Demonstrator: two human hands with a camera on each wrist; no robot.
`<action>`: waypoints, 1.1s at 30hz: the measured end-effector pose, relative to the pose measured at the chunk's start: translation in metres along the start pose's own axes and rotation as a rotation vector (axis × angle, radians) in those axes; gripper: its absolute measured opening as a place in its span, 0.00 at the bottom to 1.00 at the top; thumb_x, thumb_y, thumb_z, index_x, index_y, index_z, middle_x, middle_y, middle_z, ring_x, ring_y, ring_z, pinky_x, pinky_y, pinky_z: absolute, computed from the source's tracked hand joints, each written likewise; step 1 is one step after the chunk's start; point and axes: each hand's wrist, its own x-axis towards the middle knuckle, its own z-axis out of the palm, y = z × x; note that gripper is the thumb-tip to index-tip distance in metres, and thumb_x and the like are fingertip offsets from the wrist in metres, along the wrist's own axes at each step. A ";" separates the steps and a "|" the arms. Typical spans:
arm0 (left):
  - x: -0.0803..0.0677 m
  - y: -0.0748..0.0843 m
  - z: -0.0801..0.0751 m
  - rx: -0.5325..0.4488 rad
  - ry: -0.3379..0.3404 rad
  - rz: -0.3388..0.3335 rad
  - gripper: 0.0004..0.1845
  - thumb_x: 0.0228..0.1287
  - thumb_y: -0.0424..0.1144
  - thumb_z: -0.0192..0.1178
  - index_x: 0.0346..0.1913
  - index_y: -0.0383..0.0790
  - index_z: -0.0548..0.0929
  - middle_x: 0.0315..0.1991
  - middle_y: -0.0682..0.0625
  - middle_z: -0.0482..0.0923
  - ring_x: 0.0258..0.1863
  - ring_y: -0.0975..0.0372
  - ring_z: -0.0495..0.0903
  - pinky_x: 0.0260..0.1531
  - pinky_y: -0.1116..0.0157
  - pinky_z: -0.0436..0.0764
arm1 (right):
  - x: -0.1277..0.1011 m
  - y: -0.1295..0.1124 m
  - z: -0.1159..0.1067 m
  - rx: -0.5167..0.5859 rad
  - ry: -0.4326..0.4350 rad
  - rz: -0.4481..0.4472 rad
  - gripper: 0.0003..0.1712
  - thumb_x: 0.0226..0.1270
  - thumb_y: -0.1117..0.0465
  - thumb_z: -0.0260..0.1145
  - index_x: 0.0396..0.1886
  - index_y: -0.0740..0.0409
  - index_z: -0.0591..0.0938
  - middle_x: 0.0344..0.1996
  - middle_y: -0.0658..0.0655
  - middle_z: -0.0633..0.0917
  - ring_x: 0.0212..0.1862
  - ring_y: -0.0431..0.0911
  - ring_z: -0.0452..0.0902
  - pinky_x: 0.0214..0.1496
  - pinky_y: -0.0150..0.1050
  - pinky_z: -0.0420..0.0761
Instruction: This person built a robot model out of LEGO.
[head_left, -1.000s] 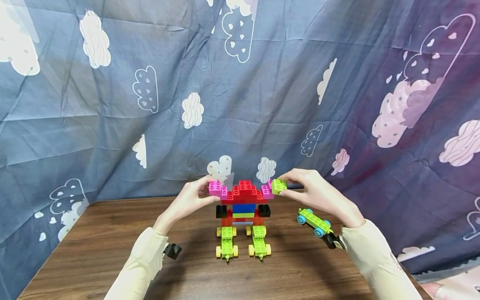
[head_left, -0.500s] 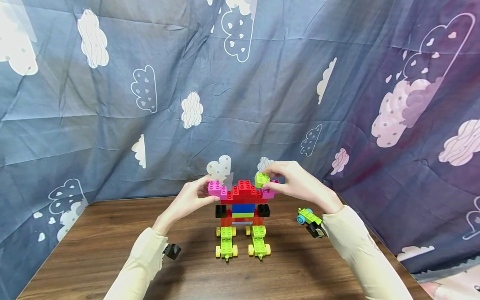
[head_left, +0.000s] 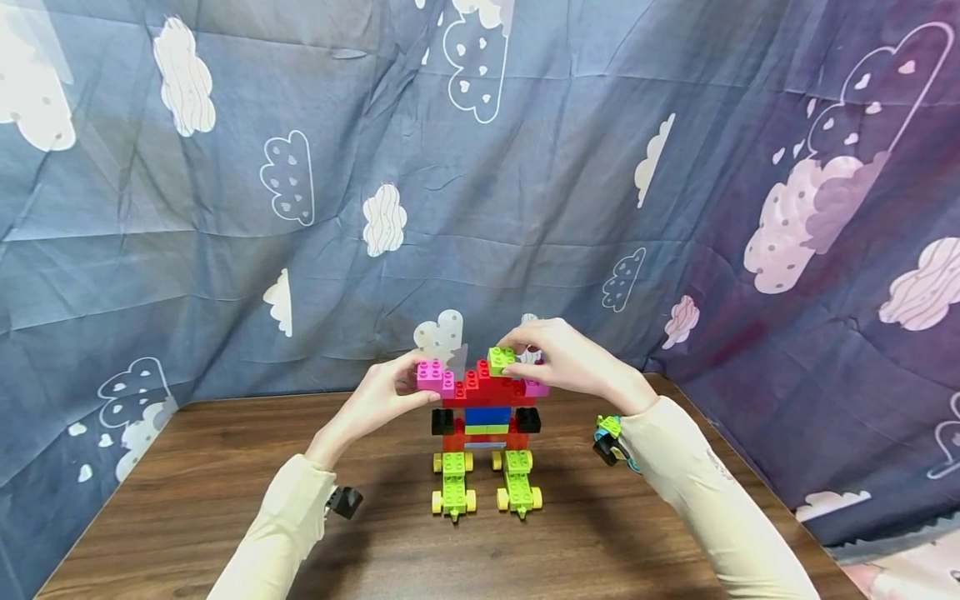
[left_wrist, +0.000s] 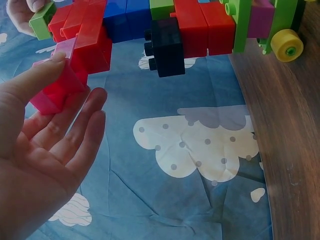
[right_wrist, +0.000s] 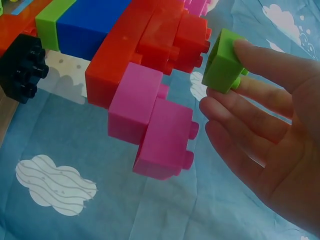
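Note:
A figure of toy building bricks stands upright at the table's middle, with a red upper body (head_left: 471,393), a blue middle (head_left: 488,417) and two green wheeled bases (head_left: 453,485). My left hand (head_left: 386,396) pinches the pink brick (left_wrist: 60,82) at the figure's upper left between thumb and fingers. In my right hand (head_left: 562,358) is a lime green brick (right_wrist: 225,61), pinched by thumb and fingertips. The right wrist view shows it just off the studs of the top red brick (right_wrist: 192,42). Stepped pink bricks (right_wrist: 164,135) jut from the figure's other side.
On the wooden table (head_left: 225,467), a green toy car base (head_left: 609,426) with blue wheels lies at the right, partly behind the right sleeve. Black wrist gear (head_left: 345,502) shows by the left cuff. A cloud-patterned cloth (head_left: 465,167) hangs behind.
My right hand has carried the lime green brick leftward, from beside the right pink bricks to the figure's red top. The left hand has kept its grip on the pink brick.

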 end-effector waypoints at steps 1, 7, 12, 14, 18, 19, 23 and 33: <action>0.000 0.000 0.000 -0.001 0.000 -0.002 0.25 0.58 0.39 0.72 0.58 0.42 0.78 0.46 0.45 0.84 0.41 0.55 0.84 0.49 0.54 0.85 | 0.001 0.000 0.000 -0.007 -0.003 0.003 0.17 0.62 0.52 0.73 0.48 0.52 0.87 0.37 0.49 0.87 0.39 0.43 0.79 0.41 0.36 0.83; 0.001 -0.001 0.001 0.002 0.001 -0.007 0.25 0.58 0.40 0.72 0.58 0.42 0.78 0.46 0.46 0.84 0.41 0.56 0.83 0.50 0.56 0.85 | 0.006 0.000 0.002 -0.019 -0.008 -0.022 0.18 0.61 0.53 0.74 0.49 0.53 0.87 0.40 0.49 0.88 0.39 0.40 0.76 0.44 0.36 0.81; 0.001 -0.001 0.001 0.003 -0.002 -0.007 0.25 0.58 0.40 0.72 0.58 0.42 0.78 0.46 0.46 0.84 0.41 0.56 0.83 0.49 0.57 0.86 | 0.009 0.001 0.004 -0.029 -0.034 -0.026 0.18 0.62 0.53 0.73 0.50 0.54 0.86 0.41 0.50 0.88 0.41 0.42 0.77 0.46 0.40 0.81; 0.001 0.000 0.001 0.006 -0.001 -0.006 0.25 0.58 0.40 0.72 0.58 0.42 0.78 0.46 0.46 0.84 0.42 0.56 0.83 0.49 0.57 0.86 | 0.011 0.001 0.006 -0.042 -0.040 -0.026 0.18 0.62 0.53 0.72 0.51 0.54 0.86 0.42 0.51 0.88 0.41 0.43 0.77 0.47 0.41 0.80; 0.001 0.000 0.002 0.004 0.000 -0.005 0.25 0.58 0.40 0.72 0.58 0.42 0.78 0.47 0.46 0.84 0.42 0.55 0.83 0.49 0.57 0.86 | 0.014 -0.001 0.006 -0.069 -0.038 -0.030 0.17 0.63 0.53 0.72 0.49 0.54 0.87 0.41 0.51 0.88 0.40 0.43 0.77 0.47 0.40 0.79; 0.002 0.000 0.002 0.005 0.000 -0.006 0.25 0.58 0.40 0.72 0.58 0.42 0.78 0.47 0.46 0.84 0.42 0.54 0.83 0.49 0.57 0.85 | 0.014 -0.001 0.006 -0.072 -0.039 -0.029 0.17 0.63 0.53 0.72 0.49 0.54 0.87 0.41 0.51 0.88 0.40 0.43 0.77 0.47 0.40 0.79; 0.002 0.000 0.001 0.013 0.003 -0.009 0.25 0.58 0.40 0.72 0.58 0.42 0.78 0.48 0.46 0.84 0.42 0.56 0.83 0.49 0.58 0.85 | 0.015 -0.004 0.005 -0.076 -0.039 -0.028 0.17 0.63 0.53 0.72 0.49 0.55 0.87 0.42 0.52 0.89 0.40 0.44 0.77 0.47 0.41 0.79; 0.000 0.000 0.001 0.022 0.007 -0.007 0.26 0.57 0.39 0.72 0.58 0.43 0.78 0.48 0.46 0.84 0.41 0.58 0.83 0.49 0.58 0.86 | 0.018 -0.004 0.009 -0.106 -0.030 -0.067 0.16 0.62 0.53 0.72 0.46 0.54 0.87 0.40 0.52 0.88 0.38 0.44 0.78 0.47 0.41 0.77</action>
